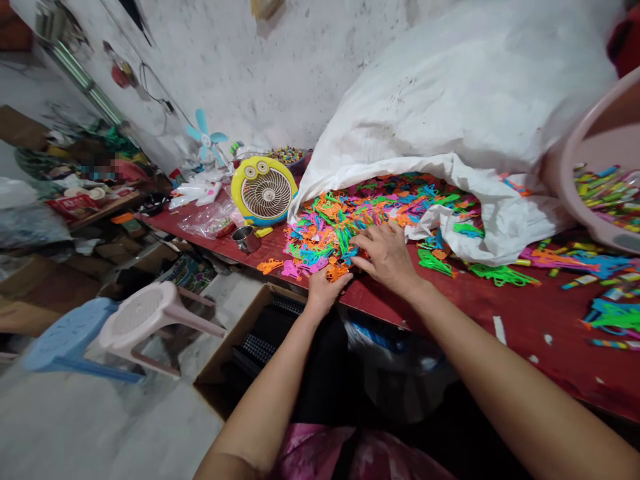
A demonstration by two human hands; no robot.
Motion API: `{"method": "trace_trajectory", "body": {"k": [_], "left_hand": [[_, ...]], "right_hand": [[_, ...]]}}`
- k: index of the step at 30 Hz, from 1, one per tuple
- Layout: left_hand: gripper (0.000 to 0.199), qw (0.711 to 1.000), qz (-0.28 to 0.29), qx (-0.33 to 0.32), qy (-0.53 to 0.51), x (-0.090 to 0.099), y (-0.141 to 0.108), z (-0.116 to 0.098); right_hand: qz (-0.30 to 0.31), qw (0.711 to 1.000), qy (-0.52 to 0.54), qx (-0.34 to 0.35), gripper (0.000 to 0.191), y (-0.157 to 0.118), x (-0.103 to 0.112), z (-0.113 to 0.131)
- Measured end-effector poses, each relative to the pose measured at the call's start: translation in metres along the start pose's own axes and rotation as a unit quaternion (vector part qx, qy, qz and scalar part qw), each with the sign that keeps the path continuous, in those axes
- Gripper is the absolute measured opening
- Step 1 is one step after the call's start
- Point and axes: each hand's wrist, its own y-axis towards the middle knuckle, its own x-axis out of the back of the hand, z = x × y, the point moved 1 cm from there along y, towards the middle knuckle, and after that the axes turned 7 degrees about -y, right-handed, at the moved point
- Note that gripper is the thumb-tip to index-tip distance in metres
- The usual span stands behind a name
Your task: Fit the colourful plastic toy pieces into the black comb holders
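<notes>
A heap of small flat plastic pieces in orange, green, pink and blue spills from the mouth of a big white sack onto the red table. They look like thin cut-out toy parts; their exact shape is too small to make out. My left hand is at the table's front edge, thumb spread from the fingers, beside a few orange pieces. Over the near side of the heap lies my right hand, its fingers bent and apart, touching the pieces. I see nothing gripped in either hand.
Left of the heap stand a yellow fan and a metal cup. A pink tub of colourful sticks is at the right, near more loose pieces. Below the table edge sits an open carton. Plastic stools stand at the left.
</notes>
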Motion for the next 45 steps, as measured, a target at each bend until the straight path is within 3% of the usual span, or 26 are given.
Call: {"method": "trace_trajectory", "body": {"k": [6, 16, 24, 28, 30, 35, 37, 41, 45], "left_hand": [[0.036, 0.999, 0.027, 0.017, -0.022, 0.002, 0.002, -0.003], [0.029, 0.998, 0.052, 0.017, -0.007, 0.003, 0.001, -0.006], [0.038, 0.996, -0.01, 0.016, -0.089, 0.005, -0.005, -0.003], [0.034, 0.992, -0.106, -0.036, -0.058, 0.008, -0.021, -0.006], [0.029, 0.989, -0.126, -0.076, -0.024, 0.002, -0.034, -0.012], [0.019, 0.997, -0.006, -0.078, 0.01, -0.034, -0.065, -0.021], [0.018, 0.997, 0.014, -0.068, 0.027, -0.044, -0.07, -0.02], [0.034, 0.992, 0.03, -0.11, 0.061, -0.043, -0.065, -0.021], [0.027, 0.966, -0.097, -0.189, 0.149, -0.02, -0.047, -0.016]], "right_hand": [[-0.003, 0.999, -0.003, -0.035, 0.048, -0.005, -0.008, 0.007], [-0.01, 0.999, -0.024, -0.043, 0.047, -0.009, -0.011, 0.016], [0.0, 1.0, 0.022, 0.006, 0.076, -0.021, 0.006, -0.002], [-0.064, 0.995, 0.049, -0.064, 0.071, -0.055, 0.017, -0.002], [-0.074, 0.987, 0.108, -0.094, 0.067, -0.077, 0.013, 0.006], [-0.005, 0.954, 0.261, -0.146, 0.056, -0.113, -0.012, 0.038], [0.006, 0.941, 0.283, -0.184, 0.047, -0.117, -0.016, 0.042], [0.025, 0.919, 0.313, -0.236, 0.031, -0.122, -0.006, 0.03], [0.026, 0.906, 0.252, -0.338, 0.038, -0.133, 0.011, -0.01]]}}
